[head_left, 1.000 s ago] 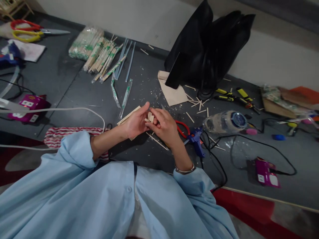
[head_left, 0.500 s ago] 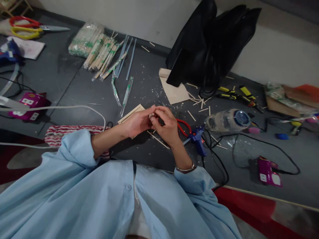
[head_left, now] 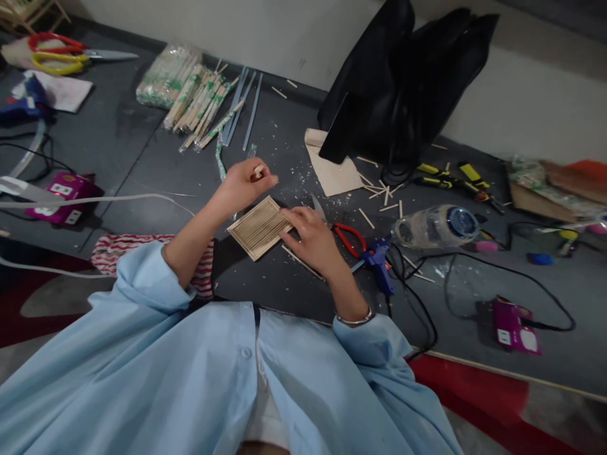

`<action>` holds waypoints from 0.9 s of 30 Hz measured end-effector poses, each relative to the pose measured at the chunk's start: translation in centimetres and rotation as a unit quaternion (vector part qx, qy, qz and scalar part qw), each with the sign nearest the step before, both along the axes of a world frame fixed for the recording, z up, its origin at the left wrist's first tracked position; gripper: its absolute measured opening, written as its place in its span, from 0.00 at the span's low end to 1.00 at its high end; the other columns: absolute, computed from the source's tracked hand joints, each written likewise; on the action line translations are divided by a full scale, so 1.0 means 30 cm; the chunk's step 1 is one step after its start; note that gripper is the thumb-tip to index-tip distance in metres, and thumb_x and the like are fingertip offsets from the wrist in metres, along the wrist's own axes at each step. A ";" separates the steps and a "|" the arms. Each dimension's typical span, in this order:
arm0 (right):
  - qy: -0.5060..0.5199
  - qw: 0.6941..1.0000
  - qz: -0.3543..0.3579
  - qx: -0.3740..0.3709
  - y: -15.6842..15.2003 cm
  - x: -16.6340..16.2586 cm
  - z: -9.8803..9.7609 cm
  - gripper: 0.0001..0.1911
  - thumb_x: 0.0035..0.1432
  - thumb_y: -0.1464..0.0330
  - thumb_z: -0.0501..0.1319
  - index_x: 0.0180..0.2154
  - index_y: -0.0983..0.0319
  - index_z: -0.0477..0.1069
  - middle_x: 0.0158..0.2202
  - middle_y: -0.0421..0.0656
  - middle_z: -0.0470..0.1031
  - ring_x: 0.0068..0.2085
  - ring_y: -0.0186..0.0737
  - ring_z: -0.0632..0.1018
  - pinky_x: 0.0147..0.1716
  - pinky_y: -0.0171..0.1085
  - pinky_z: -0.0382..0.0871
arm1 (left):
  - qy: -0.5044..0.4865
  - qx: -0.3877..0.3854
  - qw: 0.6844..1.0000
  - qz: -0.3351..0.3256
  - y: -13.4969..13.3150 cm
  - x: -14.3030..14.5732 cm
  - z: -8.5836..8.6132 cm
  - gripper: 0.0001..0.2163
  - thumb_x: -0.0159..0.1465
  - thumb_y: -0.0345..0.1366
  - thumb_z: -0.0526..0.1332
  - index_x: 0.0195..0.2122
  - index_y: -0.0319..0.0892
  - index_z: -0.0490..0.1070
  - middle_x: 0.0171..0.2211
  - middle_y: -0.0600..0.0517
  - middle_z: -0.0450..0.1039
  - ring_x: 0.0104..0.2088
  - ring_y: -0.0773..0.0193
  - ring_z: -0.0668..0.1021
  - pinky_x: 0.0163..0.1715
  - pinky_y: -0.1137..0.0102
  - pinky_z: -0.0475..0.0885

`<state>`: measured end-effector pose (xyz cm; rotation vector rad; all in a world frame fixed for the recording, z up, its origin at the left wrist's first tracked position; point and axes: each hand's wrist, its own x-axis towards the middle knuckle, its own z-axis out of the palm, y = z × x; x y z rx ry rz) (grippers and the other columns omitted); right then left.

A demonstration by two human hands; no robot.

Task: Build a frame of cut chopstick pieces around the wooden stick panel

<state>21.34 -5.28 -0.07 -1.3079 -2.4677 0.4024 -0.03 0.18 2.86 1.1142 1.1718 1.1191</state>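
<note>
My left hand [head_left: 244, 184] is raised above the table with its fingers curled around short wooden stick pieces [head_left: 258, 171]; their ends show between the fingers, and I cannot tell how many there are. Below it lies a small rectangular wooden-stick panel [head_left: 260, 229], made of thin parallel slats within a raised frame. My right hand [head_left: 310, 239] grips the right corner of this panel between thumb and fingers. Just right of that hand are red-handled pliers [head_left: 349, 239] and a blue glue gun [head_left: 379, 262]. A loose stick [head_left: 303, 262] lies under the right hand.
Wrapped chopstick bundles [head_left: 203, 104] and grey-blue glue sticks [head_left: 253, 112] lie at the back left, near large scissors [head_left: 61, 54]. A black bag [head_left: 408, 76], plastic bottle [head_left: 436, 226], yellow-black cutters [head_left: 434, 177] and purple power box [head_left: 515, 323] stand rightward. Cables cross both sides.
My hands were together over the panel; now they are apart. The left has moved up and left with the small pieces, and the right has come down onto the panel's corner.
</note>
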 end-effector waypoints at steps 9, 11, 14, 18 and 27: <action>-0.143 0.985 -0.082 -0.055 -0.019 -0.022 0.049 0.12 0.67 0.59 0.59 0.43 0.60 0.74 0.40 0.47 0.79 0.44 0.48 0.77 0.40 0.40 0.65 | 0.547 0.028 0.820 -0.165 0.030 -0.044 -0.020 0.08 0.61 0.41 0.63 0.32 0.42 0.76 0.32 0.50 0.76 0.37 0.60 0.76 0.34 0.71 0.64; -0.155 0.981 -0.095 -0.069 -0.023 -0.026 0.061 0.12 0.67 0.59 0.59 0.41 0.60 0.74 0.40 0.47 0.80 0.43 0.47 0.78 0.38 0.39 0.62 | 0.610 0.021 0.763 -0.215 0.021 -0.042 -0.009 0.11 0.62 0.43 0.62 0.39 0.42 0.78 0.38 0.47 0.79 0.41 0.57 0.78 0.35 0.70 0.65; -0.153 0.979 -0.100 -0.092 -0.024 -0.026 0.075 0.12 0.66 0.59 0.60 0.39 0.60 0.74 0.38 0.45 0.81 0.40 0.44 0.78 0.34 0.37 0.59 | 0.640 0.040 0.727 -0.244 0.005 -0.027 -0.005 0.12 0.63 0.39 0.61 0.44 0.41 0.78 0.45 0.45 0.80 0.46 0.54 0.79 0.36 0.69 0.66; -0.138 0.976 -0.089 -0.142 -0.018 -0.005 0.091 0.12 0.66 0.59 0.58 0.35 0.58 0.74 0.32 0.41 0.81 0.34 0.41 0.77 0.29 0.36 0.55 | 0.635 0.080 0.728 -0.244 -0.011 0.009 -0.017 0.13 0.67 0.36 0.55 0.46 0.40 0.77 0.46 0.44 0.80 0.47 0.54 0.79 0.39 0.67 0.67; -0.160 0.952 -0.257 -0.030 0.030 0.090 0.050 0.11 0.63 0.65 0.59 0.46 0.61 0.72 0.39 0.49 0.79 0.41 0.49 0.77 0.35 0.39 0.61 | 0.589 0.104 0.774 -0.206 -0.011 0.070 -0.071 0.13 0.68 0.36 0.54 0.44 0.42 0.78 0.45 0.46 0.80 0.46 0.56 0.79 0.40 0.67 0.68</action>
